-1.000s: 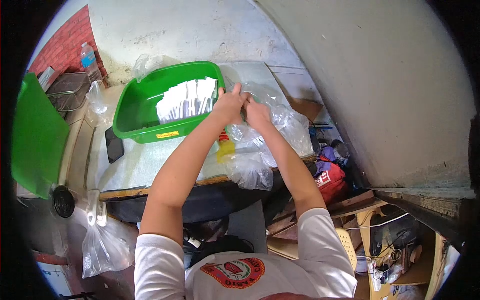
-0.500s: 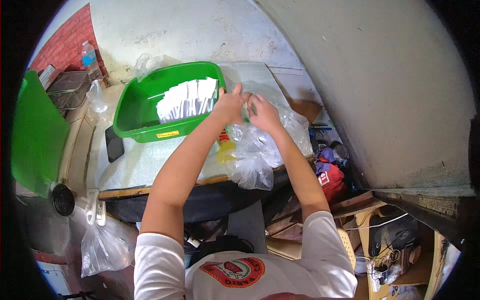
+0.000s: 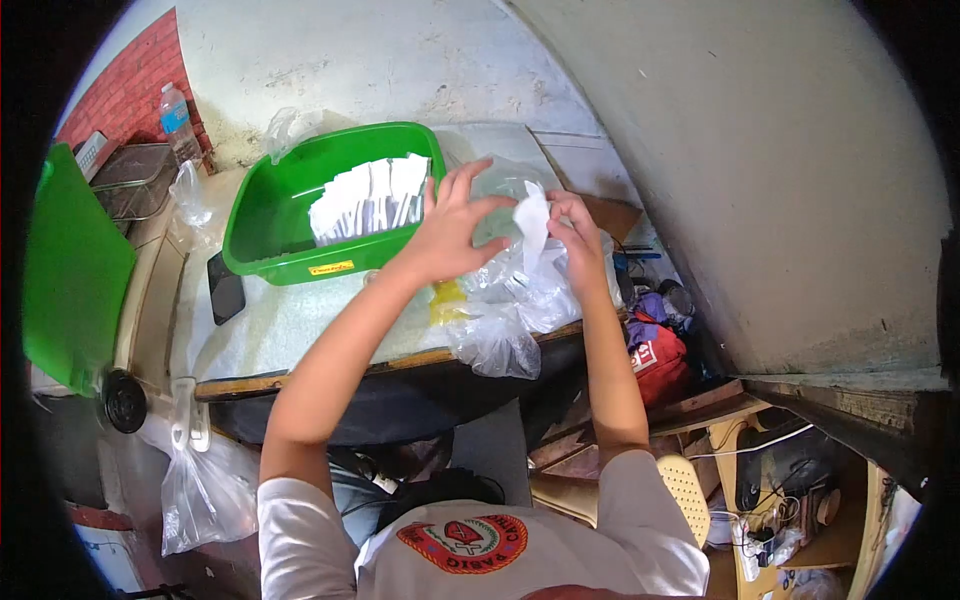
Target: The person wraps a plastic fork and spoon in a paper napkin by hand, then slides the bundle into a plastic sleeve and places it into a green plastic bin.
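My left hand (image 3: 455, 230) hovers over the right end of the green basin (image 3: 290, 265), its fingers spread and nothing held. Between the thumb and fingers of my right hand (image 3: 578, 235) is a small white packet (image 3: 532, 225), above the clear plastic bags (image 3: 510, 285). White packets (image 3: 365, 203) stand in a row inside the basin. A yellow-printed plastic piece (image 3: 446, 300) lies under the bags beside my left wrist.
A black phone (image 3: 227, 288) lies left of the basin. A water bottle (image 3: 178, 122) and a wire tray (image 3: 137, 180) are at the back left. A clear bag (image 3: 205, 495) hangs off the table's left front. A red bag (image 3: 660, 365) is at the right.
My hands have moved apart, and the fingers of the left have spread. A white packet now shows in my right hand, which has moved right.
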The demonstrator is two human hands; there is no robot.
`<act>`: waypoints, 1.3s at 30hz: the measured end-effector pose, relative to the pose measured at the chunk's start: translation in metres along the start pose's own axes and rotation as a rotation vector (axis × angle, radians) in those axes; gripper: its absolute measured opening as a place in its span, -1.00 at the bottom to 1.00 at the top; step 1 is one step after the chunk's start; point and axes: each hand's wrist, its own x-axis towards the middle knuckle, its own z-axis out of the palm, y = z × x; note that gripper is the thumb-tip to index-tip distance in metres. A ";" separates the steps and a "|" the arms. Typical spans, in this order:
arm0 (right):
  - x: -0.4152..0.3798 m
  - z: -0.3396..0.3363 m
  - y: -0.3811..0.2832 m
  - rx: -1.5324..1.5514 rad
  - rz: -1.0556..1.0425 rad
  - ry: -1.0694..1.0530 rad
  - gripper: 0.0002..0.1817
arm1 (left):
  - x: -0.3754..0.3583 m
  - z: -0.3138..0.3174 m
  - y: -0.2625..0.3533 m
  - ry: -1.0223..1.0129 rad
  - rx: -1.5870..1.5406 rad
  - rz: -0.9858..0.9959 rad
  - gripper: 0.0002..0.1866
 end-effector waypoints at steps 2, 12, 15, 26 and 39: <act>-0.017 0.013 -0.022 0.011 -0.004 0.010 -0.87 | -0.025 -0.012 0.017 0.073 -0.075 0.033 -0.59; -0.096 0.102 -0.081 -0.725 -0.294 -0.130 -0.77 | -0.151 -0.051 0.096 0.210 -0.934 -0.337 -0.63; -0.105 0.117 -0.089 -0.774 -0.319 -0.194 -0.74 | -0.168 -0.060 0.095 0.191 -0.885 -0.491 -0.66; -0.120 0.149 -0.095 -0.616 -0.208 -0.276 -0.74 | -0.210 -0.076 0.076 0.229 -1.201 -0.761 -0.64; -0.121 0.155 -0.082 -0.346 -0.023 -0.299 -0.89 | -0.221 -0.079 0.067 0.275 -1.171 -0.745 -0.68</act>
